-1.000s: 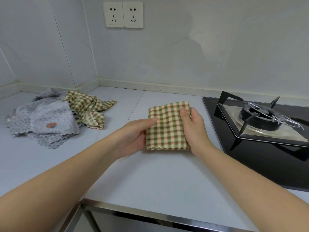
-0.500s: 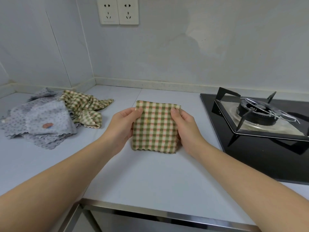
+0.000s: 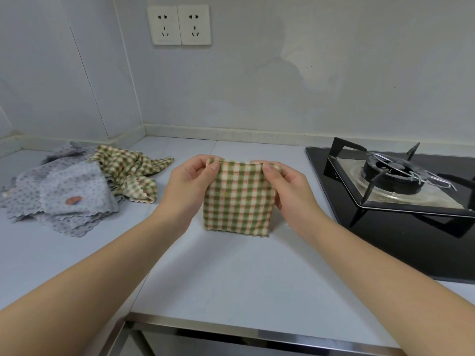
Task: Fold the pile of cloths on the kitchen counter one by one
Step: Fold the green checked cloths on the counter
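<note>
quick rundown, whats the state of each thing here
checked cloth: folded small, pinched at its top corners
left hand: shut on one top corner
right hand: shut on the other
cloth pile: crumpled, unfolded
gas burner: no flame visible
wall sockets: nothing plugged in

both hands (image 3: 191, 179) in pinch grip

No readable txt, labels, brands or nos. anywhere on the cloths, wall or stove.
</note>
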The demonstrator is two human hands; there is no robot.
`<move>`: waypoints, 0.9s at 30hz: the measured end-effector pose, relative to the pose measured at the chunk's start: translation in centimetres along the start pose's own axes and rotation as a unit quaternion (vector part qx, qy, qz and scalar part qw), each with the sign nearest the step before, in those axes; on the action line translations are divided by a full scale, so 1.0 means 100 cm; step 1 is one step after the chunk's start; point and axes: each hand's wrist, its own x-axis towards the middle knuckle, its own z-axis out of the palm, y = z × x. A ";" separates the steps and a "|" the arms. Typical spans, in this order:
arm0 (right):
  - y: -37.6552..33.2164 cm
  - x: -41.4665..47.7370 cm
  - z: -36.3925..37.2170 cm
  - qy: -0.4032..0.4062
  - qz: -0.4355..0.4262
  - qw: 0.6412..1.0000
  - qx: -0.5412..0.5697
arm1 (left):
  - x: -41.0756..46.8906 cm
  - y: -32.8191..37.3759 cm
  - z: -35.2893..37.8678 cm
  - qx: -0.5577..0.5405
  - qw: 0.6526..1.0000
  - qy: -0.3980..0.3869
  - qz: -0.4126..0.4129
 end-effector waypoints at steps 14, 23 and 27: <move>0.008 -0.005 -0.001 0.016 -0.004 1.000 -0.023 | -0.004 -0.008 0.002 -0.001 0.999 -0.039 0.011; 0.020 -0.007 -0.001 0.017 0.050 0.998 0.023 | 0.001 -0.028 0.000 -0.023 0.997 -0.034 -0.059; 0.017 -0.008 -0.003 0.024 0.102 0.994 0.024 | 0.000 -0.019 0.003 -0.014 0.993 -0.020 -0.119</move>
